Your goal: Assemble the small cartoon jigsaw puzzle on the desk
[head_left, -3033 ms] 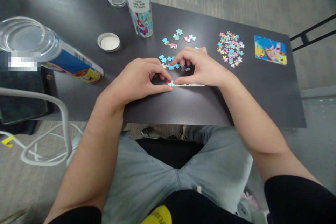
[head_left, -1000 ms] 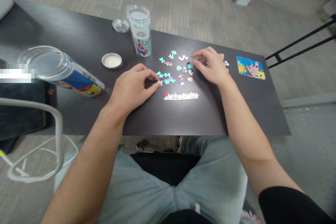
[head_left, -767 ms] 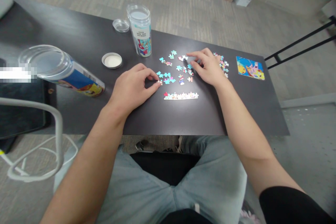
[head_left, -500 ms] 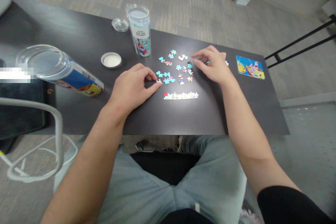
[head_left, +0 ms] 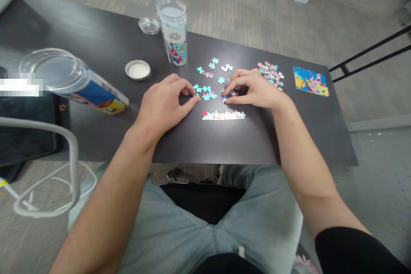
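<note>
My left hand (head_left: 168, 100) rests on the dark table, thumb and forefinger pinched on a small jigsaw piece at the left of the loose ones. My right hand (head_left: 252, 87) reaches in from the right, thumb and fingertips closing on a blue and white jigsaw piece (head_left: 224, 99); its fingers partly cover other pieces. Turquoise jigsaw pieces (head_left: 206, 89) lie between the two hands. Nearer to me is a joined strip of jigsaw pieces (head_left: 224, 115) with a red bit at its left end. A pile of mixed pieces (head_left: 272, 73) sits behind my right hand.
A picture card (head_left: 311, 81) lies at the right. At the back stands a clear jar (head_left: 175, 34), near a clear lid (head_left: 149, 26) and a white-lined lid (head_left: 138, 69). A larger jar (head_left: 77, 81) and a white cable-like loop (head_left: 72, 158) are at the left.
My right hand has moved toward me and left, down onto the blue and white piece, uncovering the pile behind it. My left hand keeps its place; the view has shifted slightly.
</note>
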